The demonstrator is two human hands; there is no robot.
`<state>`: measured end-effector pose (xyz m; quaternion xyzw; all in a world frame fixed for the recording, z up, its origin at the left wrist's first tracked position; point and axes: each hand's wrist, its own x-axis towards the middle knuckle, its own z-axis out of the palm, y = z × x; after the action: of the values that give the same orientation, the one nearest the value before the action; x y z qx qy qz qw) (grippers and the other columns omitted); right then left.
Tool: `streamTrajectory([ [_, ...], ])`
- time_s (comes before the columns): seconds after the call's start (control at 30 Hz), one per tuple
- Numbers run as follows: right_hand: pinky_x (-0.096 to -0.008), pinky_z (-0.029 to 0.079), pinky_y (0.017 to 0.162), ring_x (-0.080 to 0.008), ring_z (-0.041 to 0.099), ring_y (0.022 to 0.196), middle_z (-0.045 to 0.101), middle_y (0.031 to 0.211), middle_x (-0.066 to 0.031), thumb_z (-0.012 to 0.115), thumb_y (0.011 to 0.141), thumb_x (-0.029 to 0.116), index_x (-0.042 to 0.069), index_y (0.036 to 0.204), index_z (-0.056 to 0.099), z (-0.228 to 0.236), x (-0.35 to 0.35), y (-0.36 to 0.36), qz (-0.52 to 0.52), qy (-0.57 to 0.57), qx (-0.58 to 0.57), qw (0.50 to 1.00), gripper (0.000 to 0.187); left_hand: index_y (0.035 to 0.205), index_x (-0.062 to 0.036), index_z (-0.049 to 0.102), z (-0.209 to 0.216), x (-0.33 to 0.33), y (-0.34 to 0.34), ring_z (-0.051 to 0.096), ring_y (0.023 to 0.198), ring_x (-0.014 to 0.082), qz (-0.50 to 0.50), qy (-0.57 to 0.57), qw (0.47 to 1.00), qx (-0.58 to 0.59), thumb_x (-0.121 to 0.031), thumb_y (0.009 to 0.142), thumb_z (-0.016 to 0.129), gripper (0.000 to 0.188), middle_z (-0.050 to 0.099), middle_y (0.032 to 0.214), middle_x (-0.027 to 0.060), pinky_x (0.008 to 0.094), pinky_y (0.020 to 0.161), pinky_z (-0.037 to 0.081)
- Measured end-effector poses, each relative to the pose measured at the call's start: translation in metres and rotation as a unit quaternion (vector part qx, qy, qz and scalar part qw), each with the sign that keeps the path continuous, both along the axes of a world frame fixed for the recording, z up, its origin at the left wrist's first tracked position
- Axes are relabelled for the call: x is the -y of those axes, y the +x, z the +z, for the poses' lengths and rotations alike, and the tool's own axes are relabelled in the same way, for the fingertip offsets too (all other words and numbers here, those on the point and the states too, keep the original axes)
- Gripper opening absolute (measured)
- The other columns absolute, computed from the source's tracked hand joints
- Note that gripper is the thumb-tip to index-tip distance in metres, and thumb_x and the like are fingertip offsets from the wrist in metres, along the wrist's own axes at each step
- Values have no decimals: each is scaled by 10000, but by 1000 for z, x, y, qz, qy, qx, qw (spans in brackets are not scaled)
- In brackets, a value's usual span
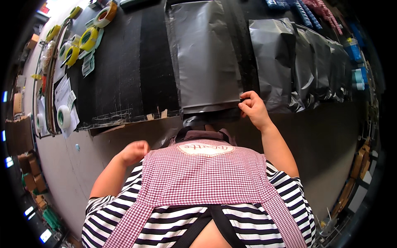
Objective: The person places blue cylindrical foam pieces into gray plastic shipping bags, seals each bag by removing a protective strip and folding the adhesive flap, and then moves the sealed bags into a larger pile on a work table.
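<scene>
A grey plastic mailing bag [209, 58] lies flat on the black table in front of me, its lower end hanging at the near edge. At the bag's lower right corner is my right hand [255, 110], thumb and forefinger pinched on the edge. My left hand [134, 152] is off the table, beside the left side of my checked apron [202, 177]. Its fingers are curled closed, and whatever they may hold is hidden. A dark, shiny strip of plastic [211, 118] shows below the bag's lower edge.
Several filled grey bags [273, 62] stand in a row on the right. At the left lie yellow tape rolls [88, 39], a white roll [63, 117] and papers [66, 93]. Blue and red patterned packages [304, 12] are at the far right. The black table's [120, 74] near edge is worn.
</scene>
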<state>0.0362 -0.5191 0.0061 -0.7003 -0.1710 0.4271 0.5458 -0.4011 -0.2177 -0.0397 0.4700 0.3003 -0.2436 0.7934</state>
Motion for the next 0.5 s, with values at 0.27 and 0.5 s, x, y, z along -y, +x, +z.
streamTrajectory([
  [0.27, -246, 474, 744, -112, 615, 906, 640, 992, -12, 600, 856, -81, 151, 1489, 525, 9, 8, 3, 92, 60, 124, 986, 679, 1064, -117, 723, 40, 33, 46, 688, 840, 328, -61, 660, 733, 150, -131, 856, 742, 209, 669, 1068, 91, 423, 740, 568],
  [0.5, -379, 548, 794, -288, 636, 954, 632, 1159, -109, 720, 686, -97, 123, 1186, 692, -3, -16, 7, 109, 114, 631, 760, 547, 1120, -119, 669, 28, 27, 198, 605, 1159, 288, -36, 735, 515, 440, -68, 781, 759, 354, 640, 1287, 102, 436, 1006, 471],
])
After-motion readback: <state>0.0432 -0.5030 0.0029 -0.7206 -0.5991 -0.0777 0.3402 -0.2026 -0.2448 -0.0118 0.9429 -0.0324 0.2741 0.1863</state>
